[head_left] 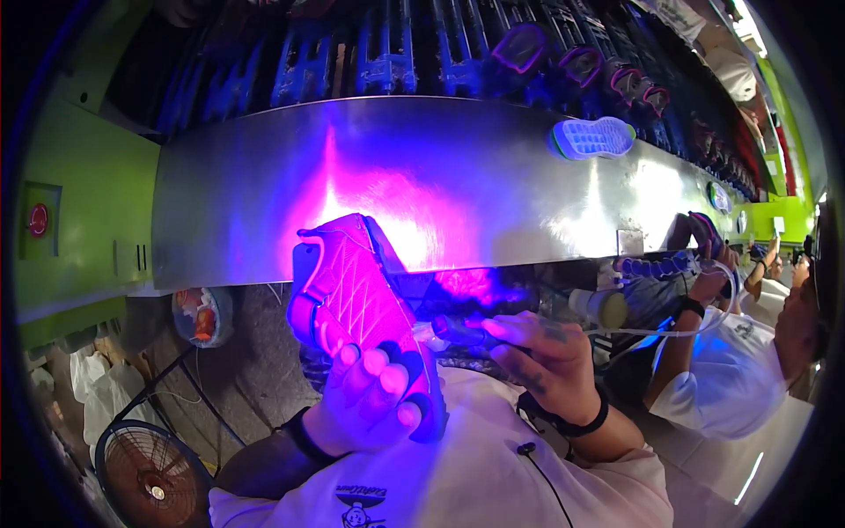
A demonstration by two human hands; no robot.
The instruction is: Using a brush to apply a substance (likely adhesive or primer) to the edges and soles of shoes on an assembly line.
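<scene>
Two hands [374,396] [554,361], left holding shoe [359,286], right nearby

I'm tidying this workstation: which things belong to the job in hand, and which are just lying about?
In the job:
- shoe, in the left hand
- dark tool, in the right hand

Seemingly just about:
- fan
- white plastic bag

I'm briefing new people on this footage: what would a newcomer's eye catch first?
First, the pink-glowing shoe in the left hand, just left of centre. Next, the white-pink glare on the metal bench beyond it. Then perhaps the round fan at lower left.
</scene>
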